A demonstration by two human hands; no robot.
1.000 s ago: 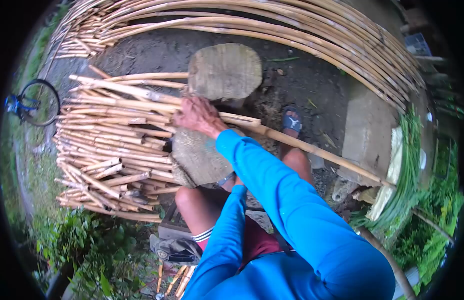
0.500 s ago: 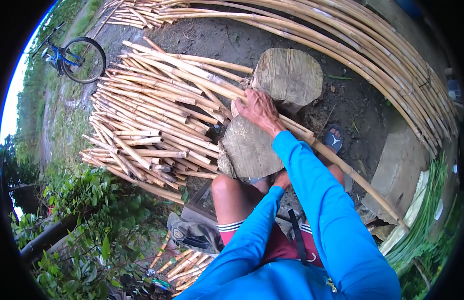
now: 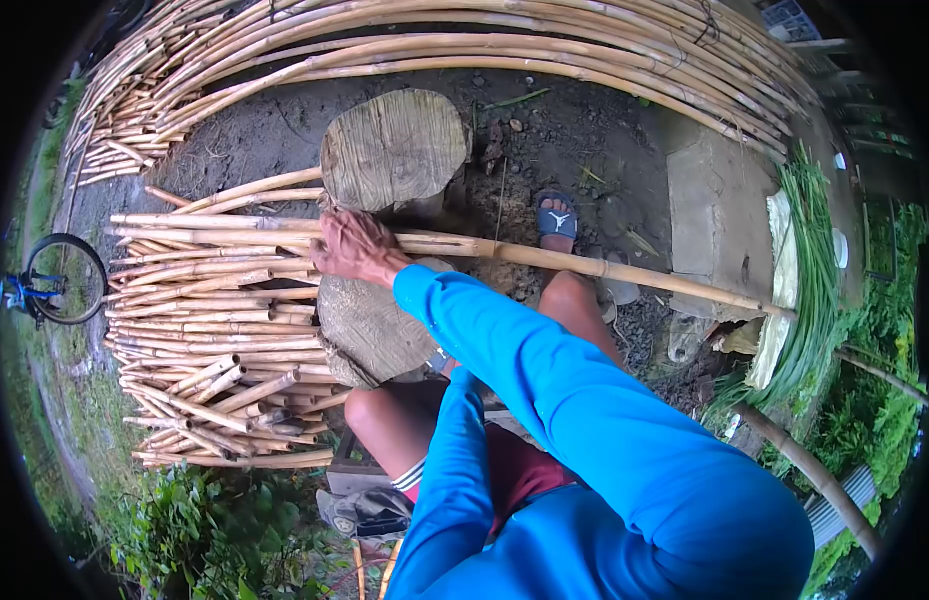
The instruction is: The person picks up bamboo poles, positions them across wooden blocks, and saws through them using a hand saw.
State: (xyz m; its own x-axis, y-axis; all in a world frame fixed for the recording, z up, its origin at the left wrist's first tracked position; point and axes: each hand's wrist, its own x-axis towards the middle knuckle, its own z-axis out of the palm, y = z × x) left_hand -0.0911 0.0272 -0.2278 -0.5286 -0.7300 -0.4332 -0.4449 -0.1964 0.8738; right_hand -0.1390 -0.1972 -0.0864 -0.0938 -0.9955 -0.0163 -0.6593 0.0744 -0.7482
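Observation:
My right hand (image 3: pixel 358 246) reaches across to the gap between two sawn logs, its fingers curled over a bamboo pole (image 3: pixel 624 272). This long pole runs right towards green stalks, with shorter lengths alongside it by the hand. One log (image 3: pixel 394 150) stands beyond the hand; the other log (image 3: pixel 374 322) is nearer my knees. Left of the logs lies a pile of cut bamboo (image 3: pixel 214 300). My left sleeve ends near the closer log, and my left hand is hidden under my right forearm.
Long bamboo poles (image 3: pixel 464 45) curve across the top of the view. A concrete slab (image 3: pixel 719 220) and green stalks (image 3: pixel 819 270) are at the right. A blue bicycle (image 3: pixel 64 280) is at the left edge, and a cap (image 3: pixel 369 512) lies beside my leg.
The camera view has swung right and back. My right hand stays closed over the bamboo between the logs. My left hand, partly visible before, is now covered by my right arm.

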